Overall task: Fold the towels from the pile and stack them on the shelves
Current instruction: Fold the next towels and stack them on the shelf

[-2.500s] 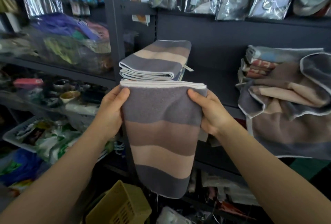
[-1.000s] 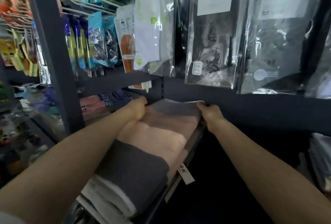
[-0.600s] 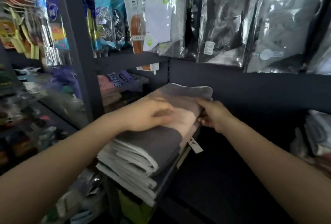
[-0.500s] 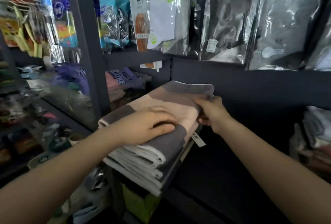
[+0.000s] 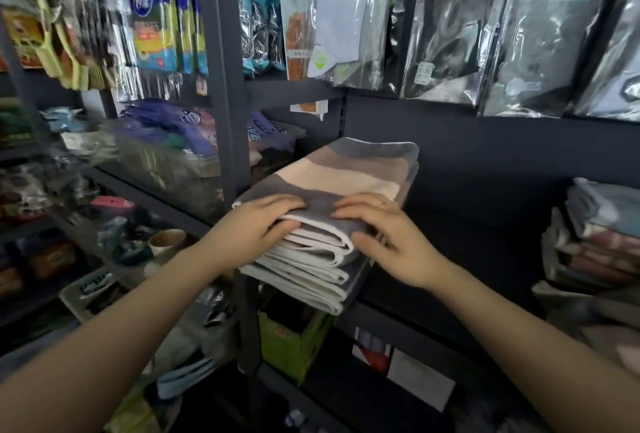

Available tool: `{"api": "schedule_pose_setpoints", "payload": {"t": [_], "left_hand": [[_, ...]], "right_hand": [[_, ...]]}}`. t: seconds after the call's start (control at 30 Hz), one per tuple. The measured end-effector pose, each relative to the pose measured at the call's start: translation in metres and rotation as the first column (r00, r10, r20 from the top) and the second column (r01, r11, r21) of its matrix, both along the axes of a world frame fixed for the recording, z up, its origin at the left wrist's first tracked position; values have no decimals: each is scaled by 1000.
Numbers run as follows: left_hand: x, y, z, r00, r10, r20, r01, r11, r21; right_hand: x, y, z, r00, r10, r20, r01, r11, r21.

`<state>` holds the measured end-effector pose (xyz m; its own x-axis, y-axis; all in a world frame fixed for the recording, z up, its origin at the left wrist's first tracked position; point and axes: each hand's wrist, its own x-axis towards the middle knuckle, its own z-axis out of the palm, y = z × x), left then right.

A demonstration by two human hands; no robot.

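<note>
Now: both hands on the towel stack's front edge

Left hand (image 5: 258, 224) grips the near edge of the top towel (image 5: 332, 176), fingers on top, thumb tucked under the fold. Right hand (image 5: 384, 238) lies flat, fingers spread, on the same edge, thumb beside the stack (image 5: 304, 270). That stack sits on the dark shelf (image 5: 450, 245), its front hanging over the lip. Bare shelf runs right, up to the loose pile (image 5: 595, 235) at the far end.

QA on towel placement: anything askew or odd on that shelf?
Slightly: the folded towel stack overhangs the shelf's front edge and sits angled to it. Left hand and right hand rest on its near edge. No damage visible.
</note>
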<state>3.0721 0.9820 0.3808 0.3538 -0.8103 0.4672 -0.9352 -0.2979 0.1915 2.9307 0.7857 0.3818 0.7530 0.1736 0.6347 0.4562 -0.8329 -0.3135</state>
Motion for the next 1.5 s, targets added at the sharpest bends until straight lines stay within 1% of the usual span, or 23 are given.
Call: {"api": "schedule_pose_setpoints", "payload": {"t": [0.07, 0.13, 0.27, 0.4, 0.47, 0.5, 0.53, 0.6, 0.67, 0.7, 0.77, 0.83, 0.87, 0.97, 1.0, 1.03, 1.1, 1.17, 1.23, 1.3, 1.33, 1.4, 1.5], "left_hand": [[-1, -2, -2, 1000, 22, -9, -22, 999, -25], [-5, -3, 0, 1000, 19, -24, -20, 999, -43], [-16, -8, 6, 1000, 30, 2, -30, 999, 34], [-6, -12, 3, 993, 111, -37, -114, 989, -99], [0, -13, 3, 989, 150, -16, -151, 982, -116], [2, -14, 4, 988, 156, -10, -156, 982, -110], [5, -14, 4, 988, 157, -3, -157, 982, -109], [9, -17, 8, 988, 151, -5, -151, 980, -131], [10, -19, 11, 991, 134, -5, -133, 976, -174], [9, -20, 13, 992, 124, 7, -120, 972, -200], [8, -20, 14, 994, 107, 39, -94, 963, -253], [5, -18, 11, 995, 74, 74, -51, 961, -272], [5, -16, 6, 992, 43, 118, -13, 970, -244], [13, -10, -19, 942, -28, 333, 52, 997, -62], [15, -6, -26, 933, -43, 358, 51, 999, -13], [16, -3, -31, 931, -47, 361, 49, 999, 4], [16, 4, -36, 941, -44, 335, 43, 999, 10], [16, 8, -39, 955, -60, 289, 59, 998, 14], [14, 10, -42, 970, -76, 229, 75, 997, 15], [12, 9, -43, 979, -84, 186, 85, 996, 1], [11, 9, -42, 983, -90, 161, 94, 995, -15], [6, 8, -39, 988, -116, 104, 125, 989, -84], [-6, 2, -30, 993, -115, 12, 115, 970, -214]], "right_hand": [[-5, 3, -1, 998, 36, -42, -42, 987, -153], [-3, 2, 2, 999, -34, -9, 32, 981, -192], [4, 7, 22, 985, -168, 43, 169, 985, -24], [17, 16, 30, 920, -386, 65, 364, 905, 220], [16, 21, 25, 884, -450, 127, 390, 859, 331], [12, 24, 21, 871, -458, 176, 386, 861, 332], [6, 28, 17, 870, -439, 224, 375, 884, 279], [-7, 39, 9, 896, -356, 267, 355, 933, 54], [-12, 46, -2, 904, -353, 242, 406, 886, -224], [-11, 48, -8, 898, -386, 210, 436, 844, -312], [-8, 51, -18, 887, -422, 189, 463, 813, -354], [-6, 51, -29, 905, -347, 247, 422, 816, -396], [-6, 51, -33, 913, -299, 277, 397, 807, -437], [-14, 51, -45, 946, -167, 279, 304, 758, -577], [-20, 54, -47, 948, -145, 284, 288, 772, -567], [-25, 55, -47, 937, -131, 323, 289, 812, -508], [-33, 57, -37, 910, -139, 392, 280, 902, -329], [-31, 54, -21, 898, -187, 397, 286, 936, -205], [-22, 45, -10, 926, -257, 276, 308, 938, -161], [-13, 31, -7, 956, -292, 34, 294, 940, -174], [-10, 23, -10, 948, -305, -88, 287, 942, -172], [-6, 2, -19, 902, -369, -226, 337, 926, -168], [-2, -28, -19, 788, -527, -318, 492, 850, -189]]}}
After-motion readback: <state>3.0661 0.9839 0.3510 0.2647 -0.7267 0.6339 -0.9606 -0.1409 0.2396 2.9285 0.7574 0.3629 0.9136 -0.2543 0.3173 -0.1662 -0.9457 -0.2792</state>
